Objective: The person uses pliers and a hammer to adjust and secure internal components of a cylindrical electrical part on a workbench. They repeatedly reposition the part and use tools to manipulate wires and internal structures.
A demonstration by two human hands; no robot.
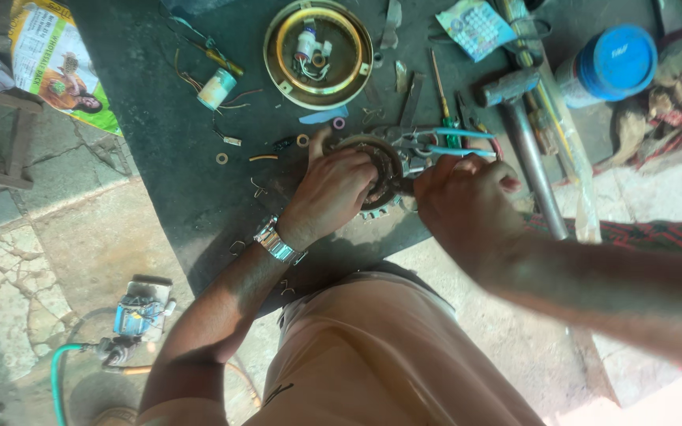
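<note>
My left hand point(335, 192), with a metal watch on the wrist, presses down on a round wound motor coil point(384, 162) lying on a dark mat point(175, 158). My right hand point(467, 201) is closed beside the coil's right side; what it pinches is hidden by the fingers. Pliers with light blue handles point(451, 142) lie just beyond both hands, next to the coil. A round brass-coloured motor housing point(317, 51) with wires inside rests farther back on the mat.
A hammer point(518, 118), a green-handled screwdriver point(444, 99), a white cylindrical capacitor point(216, 87), small washers and wire scraps lie on the mat. A blue-lidded jar point(609, 63) stands at the right. A printed bag point(57, 63) lies far left; a torch with green hose point(124, 331) is on the cracked floor.
</note>
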